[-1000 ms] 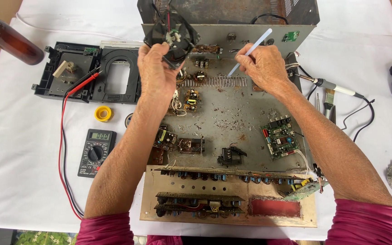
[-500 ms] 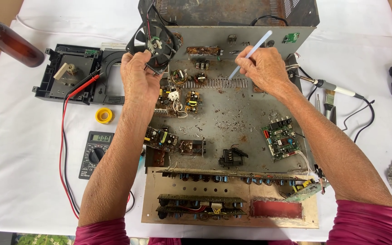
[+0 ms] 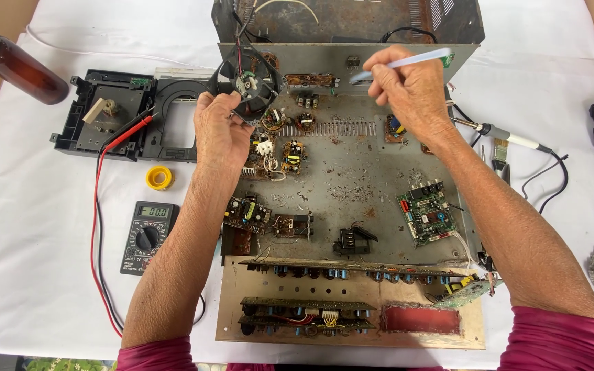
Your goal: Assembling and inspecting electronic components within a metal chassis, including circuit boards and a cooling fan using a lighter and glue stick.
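My left hand [image 3: 220, 134] grips a small black cooling fan [image 3: 249, 84], held tilted at the back left corner of an opened grey metal chassis [image 3: 352, 185]; wires run from the fan up into the rusty case behind. My right hand [image 3: 414, 89] holds a pale toothbrush [image 3: 403, 64] whose head points left against the upright rear panel [image 3: 324, 58]. Small circuit boards and transformers are scattered over the chassis floor, among them a green board [image 3: 426, 211] on the right.
A multimeter [image 3: 147, 228] with red and black leads lies at left, beside a yellow tape roll [image 3: 159, 177] and a black disc-drive frame [image 3: 132, 124]. A brown bottle [image 3: 18, 65] lies far left. A soldering iron [image 3: 503, 136] rests at right. A front panel [image 3: 352, 309] lies nearest me.
My left hand has moved the fan leftward and slightly down, off the rear panel's middle. My right hand has lifted and brought the toothbrush head onto the rear panel.
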